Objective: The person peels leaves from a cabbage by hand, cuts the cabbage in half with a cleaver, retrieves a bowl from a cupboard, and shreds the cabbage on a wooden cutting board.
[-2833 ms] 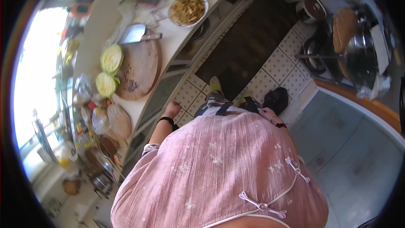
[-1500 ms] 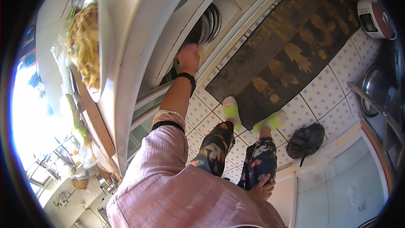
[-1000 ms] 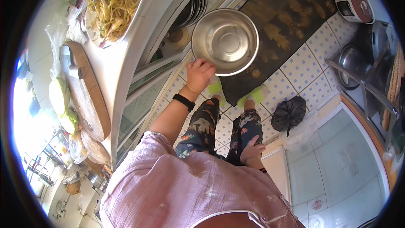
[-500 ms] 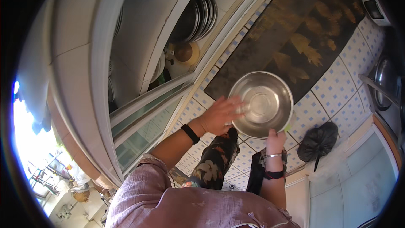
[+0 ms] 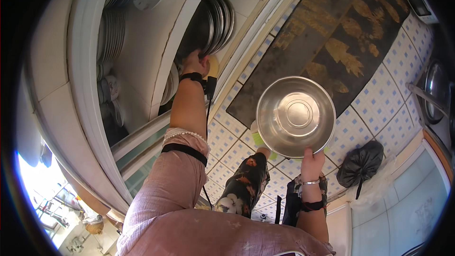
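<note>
A wide stainless steel basin (image 5: 275, 114) hangs above the floor, its inside facing up. My right hand (image 5: 312, 163) pinches its near rim with thumb and fingers. My left hand (image 5: 193, 62) is inside the open cupboard, at the lower edge of a row of dark round metal pans (image 5: 222, 21) standing on edge. Shadow and the hand itself hide its fingertips, so whether it grips a pan does not show. Beside that hand is a yellowish round item (image 5: 213, 66), partly covered by the wrist.
White plates (image 5: 111, 35) stand in a row on the other cupboard shelf. A dark mat with gold leaf shapes (image 5: 327, 42) lies on the tiled floor. A black plastic bag (image 5: 360, 161) sits to the right. The cupboard's sliding door track (image 5: 142, 137) runs near my left arm.
My left hand has left the basin's side and reached up and left into the cupboard, to the pans. My right hand still holds the basin, which has barely moved.
</note>
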`<action>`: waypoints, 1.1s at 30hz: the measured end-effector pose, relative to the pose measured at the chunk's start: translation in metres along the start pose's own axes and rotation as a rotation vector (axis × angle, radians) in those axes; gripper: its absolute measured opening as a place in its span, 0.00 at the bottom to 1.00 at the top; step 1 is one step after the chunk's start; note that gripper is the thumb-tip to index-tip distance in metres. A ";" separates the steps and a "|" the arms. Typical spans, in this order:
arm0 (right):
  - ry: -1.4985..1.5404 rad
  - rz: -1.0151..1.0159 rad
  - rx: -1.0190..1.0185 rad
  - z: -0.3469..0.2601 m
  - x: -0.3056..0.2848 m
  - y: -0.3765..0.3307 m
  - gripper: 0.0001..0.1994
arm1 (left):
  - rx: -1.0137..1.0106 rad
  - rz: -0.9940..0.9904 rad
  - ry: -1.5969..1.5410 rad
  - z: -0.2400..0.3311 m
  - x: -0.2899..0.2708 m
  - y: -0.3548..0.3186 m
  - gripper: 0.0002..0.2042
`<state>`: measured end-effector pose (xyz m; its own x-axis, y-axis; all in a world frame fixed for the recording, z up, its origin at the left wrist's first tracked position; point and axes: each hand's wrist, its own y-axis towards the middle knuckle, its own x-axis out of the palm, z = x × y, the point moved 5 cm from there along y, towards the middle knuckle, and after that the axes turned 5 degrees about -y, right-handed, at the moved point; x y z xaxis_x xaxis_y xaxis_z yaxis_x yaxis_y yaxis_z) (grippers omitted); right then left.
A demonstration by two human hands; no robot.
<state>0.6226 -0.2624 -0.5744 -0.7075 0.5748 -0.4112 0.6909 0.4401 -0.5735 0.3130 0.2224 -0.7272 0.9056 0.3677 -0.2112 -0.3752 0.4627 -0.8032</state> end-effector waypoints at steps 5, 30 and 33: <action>-0.019 0.012 0.014 -0.010 -0.001 0.003 0.12 | 0.105 0.098 0.348 0.008 0.009 -0.039 0.07; -0.097 0.160 0.063 -0.023 -0.017 0.029 0.32 | 0.663 -0.680 0.593 -0.162 0.010 -0.274 0.12; -0.053 0.217 -0.137 -0.001 -0.015 0.038 0.32 | 0.598 -0.800 0.645 -0.163 0.008 -0.266 0.13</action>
<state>0.6595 -0.2540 -0.5892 -0.5450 0.6306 -0.5525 0.8384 0.4019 -0.3683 0.4525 -0.0289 -0.6060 0.7926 -0.5916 -0.1476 0.4642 0.7424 -0.4831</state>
